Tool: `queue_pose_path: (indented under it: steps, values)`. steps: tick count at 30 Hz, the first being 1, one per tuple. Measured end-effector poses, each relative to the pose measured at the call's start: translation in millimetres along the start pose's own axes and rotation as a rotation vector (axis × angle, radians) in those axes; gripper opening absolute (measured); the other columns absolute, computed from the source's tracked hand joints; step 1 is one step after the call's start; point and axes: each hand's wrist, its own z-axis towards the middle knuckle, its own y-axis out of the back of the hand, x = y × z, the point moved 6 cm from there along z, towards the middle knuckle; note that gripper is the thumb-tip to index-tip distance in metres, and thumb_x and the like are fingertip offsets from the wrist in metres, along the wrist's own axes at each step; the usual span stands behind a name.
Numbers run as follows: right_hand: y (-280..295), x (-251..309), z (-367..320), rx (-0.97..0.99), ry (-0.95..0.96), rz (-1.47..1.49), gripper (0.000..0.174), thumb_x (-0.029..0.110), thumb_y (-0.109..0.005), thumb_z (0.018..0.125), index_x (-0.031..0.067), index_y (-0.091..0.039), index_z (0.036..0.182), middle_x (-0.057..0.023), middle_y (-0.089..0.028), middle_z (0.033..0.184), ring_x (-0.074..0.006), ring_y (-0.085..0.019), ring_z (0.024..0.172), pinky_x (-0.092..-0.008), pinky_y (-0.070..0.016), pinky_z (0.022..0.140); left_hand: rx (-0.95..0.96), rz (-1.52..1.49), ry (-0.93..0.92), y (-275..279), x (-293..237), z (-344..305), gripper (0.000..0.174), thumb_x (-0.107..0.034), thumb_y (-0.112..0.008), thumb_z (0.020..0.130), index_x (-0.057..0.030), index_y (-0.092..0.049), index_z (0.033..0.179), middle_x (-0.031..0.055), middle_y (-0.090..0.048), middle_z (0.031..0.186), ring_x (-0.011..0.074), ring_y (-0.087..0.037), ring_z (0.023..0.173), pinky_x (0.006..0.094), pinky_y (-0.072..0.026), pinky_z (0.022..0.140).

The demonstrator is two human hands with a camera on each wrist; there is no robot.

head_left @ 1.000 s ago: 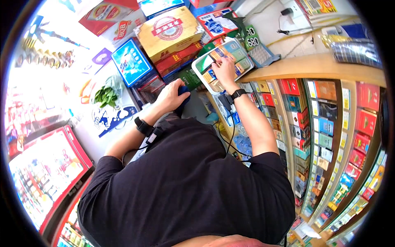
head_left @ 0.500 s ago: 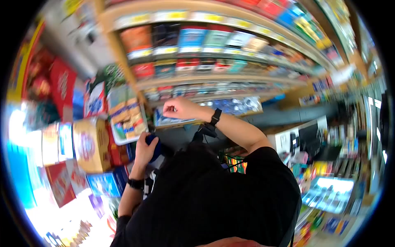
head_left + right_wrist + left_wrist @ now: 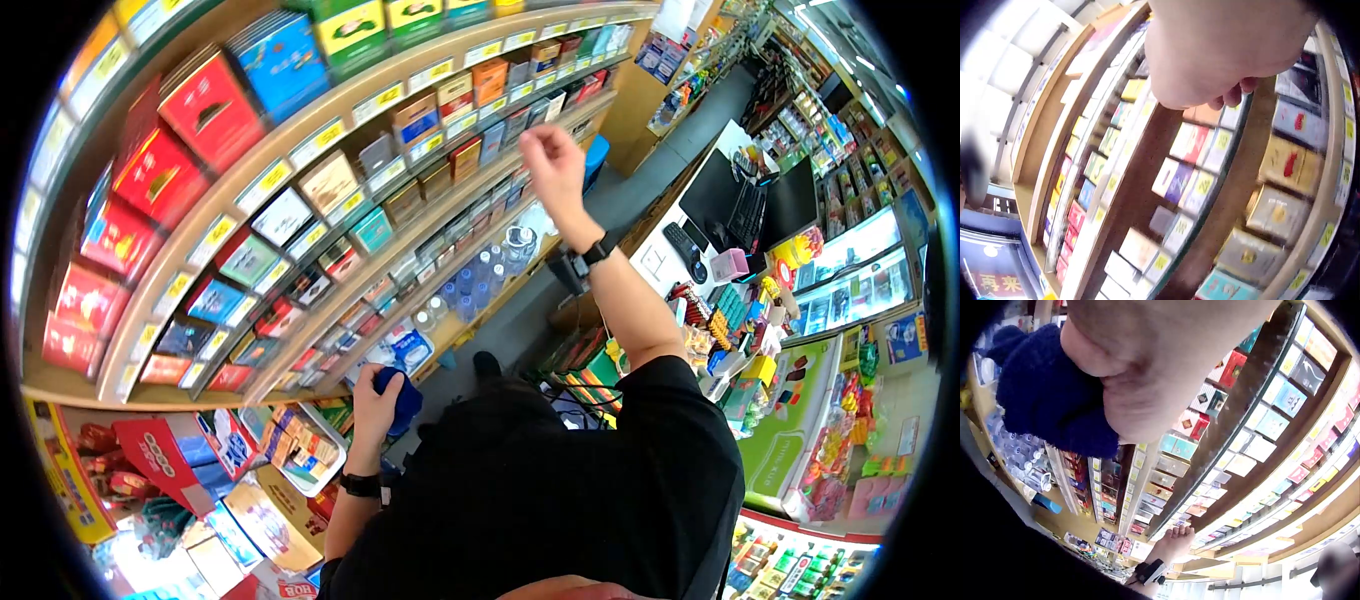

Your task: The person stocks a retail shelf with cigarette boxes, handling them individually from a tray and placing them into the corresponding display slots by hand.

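Observation:
My left hand (image 3: pixel 370 408) holds a bunched dark blue cloth (image 3: pixel 405 404), low in front of the shelves. In the left wrist view the fuzzy cloth (image 3: pixel 1054 394) hangs from the grip, and the fingertips are hidden behind it. Farther off, my right hand (image 3: pixel 556 172) is raised before the shelf rows with its fingers curled, and no object shows in it. Seen from the right wrist, this hand (image 3: pixel 1222 59) overlaps rows of cigarette packs (image 3: pixel 1179 181). The shelves (image 3: pixel 400 150) carry boxed packs above yellow-and-white price tags.
A white tray (image 3: pixel 322 474) of small packs stands at lower left, beside cartons (image 3: pixel 270 520). Bottles (image 3: pixel 475 280) line the lowest shelf. A counter with a keyboard (image 3: pixel 745 212) and sweets lies at right, and the grey floor (image 3: pixel 675 150) runs between.
My body has turned right, away from the tray and along the shelves. The right hand has left the tray's packs and risen before the shelves; the left hand still holds the cloth.

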Motion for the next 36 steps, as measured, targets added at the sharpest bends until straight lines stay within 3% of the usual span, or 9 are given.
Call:
queue_pose_path:
  steps: [3,8,10,11,15,20,26,32,36]
  values:
    - [40.7,-21.6,51.4,-0.123,0.009,-0.032,0.016,0.012,-0.074,0.095,-0.0006,-0.066,0.093,0.003,-0.063,0.08,-0.0023,-0.054,0.072,-0.0207,-0.0443,0.062,0.023,-0.005,0.009,-18.8,-15.3,18.1,0.027,-0.019,-0.076,0.09,-0.0007,-0.061,0.103,0.008,-0.066,0.088,0.0169,-0.061,0.082,0.034,-0.0513,0.078]
    - [81.1,-49.7,131.4,-0.244,0.04,-0.093,0.029,0.02,-0.079,0.091,-0.0031,-0.066,0.102,-0.0056,-0.069,0.087,-0.0111,-0.061,0.077,-0.0286,-0.0518,0.071,0.017,-0.049,0.042,-44.8,-24.5,43.6,0.026,-0.019,-0.077,0.09,-0.0012,-0.062,0.102,0.0076,-0.065,0.088,0.0168,-0.06,0.081,0.034,-0.0505,0.077]
    - [90.5,-55.7,158.2,-0.311,0.044,-0.2,0.039,0.025,-0.081,0.088,-0.004,-0.064,0.108,-0.0086,-0.067,0.091,-0.015,-0.062,0.08,-0.0316,-0.052,0.074,0.016,0.047,-0.043,-52.3,-32.5,53.1,0.026,-0.019,-0.077,0.09,-0.0016,-0.062,0.101,0.007,-0.064,0.087,0.0161,-0.059,0.079,0.033,-0.0497,0.075]
    - [94.8,-59.8,169.1,-0.302,0.034,-0.245,0.05,0.032,-0.082,0.085,-0.0046,-0.062,0.114,-0.0135,-0.066,0.1,-0.0213,-0.063,0.085,-0.0363,-0.052,0.08,-0.006,0.044,-0.052,-56.5,-33.3,57.1,0.025,-0.019,-0.077,0.09,-0.0016,-0.062,0.1,0.0057,-0.063,0.085,0.0148,-0.058,0.078,0.0319,-0.049,0.073]
    - [104.0,-72.2,210.7,-0.314,0.065,-0.349,0.063,0.04,-0.084,0.082,-0.0061,-0.06,0.118,-0.0201,-0.061,0.115,-0.0287,-0.063,0.094,-0.0402,-0.0506,0.087,0.012,-0.012,-0.011,-73.6,-60.7,65.6,0.021,-0.016,-0.077,0.091,-0.0015,-0.062,0.095,0.0039,-0.062,0.082,0.0133,-0.057,0.077,0.0314,-0.0488,0.072]
    - [104.0,-77.0,238.1,-0.303,0.097,-0.388,0.066,0.039,-0.085,0.08,-0.0075,-0.059,0.119,-0.0207,-0.06,0.111,-0.0297,-0.061,0.092,-0.04,-0.051,0.085,-0.02,0.002,-0.03,-81.2,-61.8,76.5,0.021,-0.015,-0.077,0.091,-0.0026,-0.062,0.098,0.0036,-0.063,0.084,0.0131,-0.058,0.078,0.0312,-0.0494,0.073]
    - [107.0,-86.2,258.3,-0.277,0.142,-0.543,0.066,0.045,-0.086,0.077,-0.0071,-0.066,0.113,-0.0194,-0.072,0.106,-0.0274,-0.069,0.091,-0.0393,-0.0547,0.084,-0.023,0.011,0.027,-84.4,-73.2,82.3,0.02,-0.015,-0.076,0.093,-0.0033,-0.062,0.101,0.0027,-0.064,0.085,0.0115,-0.06,0.079,0.0295,-0.0498,0.073]
    - [112.3,-72.9,259.6,-0.163,0.031,-0.49,0.062,0.042,-0.089,0.071,-0.0079,-0.07,0.104,-0.0214,-0.073,0.101,-0.0319,-0.072,0.095,-0.0401,-0.0559,0.083,-0.022,0.009,0.04,-89.7,-82.0,86.0,0.019,-0.014,-0.075,0.093,-0.0034,-0.062,0.101,0.0027,-0.065,0.085,0.0114,-0.061,0.078,0.0289,-0.05,0.072]
    - [114.4,-73.9,258.5,-0.21,0.054,-0.39,0.061,0.043,-0.089,0.072,-0.0073,-0.072,0.103,-0.019,-0.073,0.097,-0.0281,-0.071,0.089,-0.0381,-0.0557,0.08,-0.012,0.026,0.017,-93.3,-91.0,86.2,0.019,-0.014,-0.075,0.093,-0.0029,-0.062,0.102,0.0032,-0.066,0.085,0.0112,-0.061,0.078,0.0287,-0.0503,0.072]
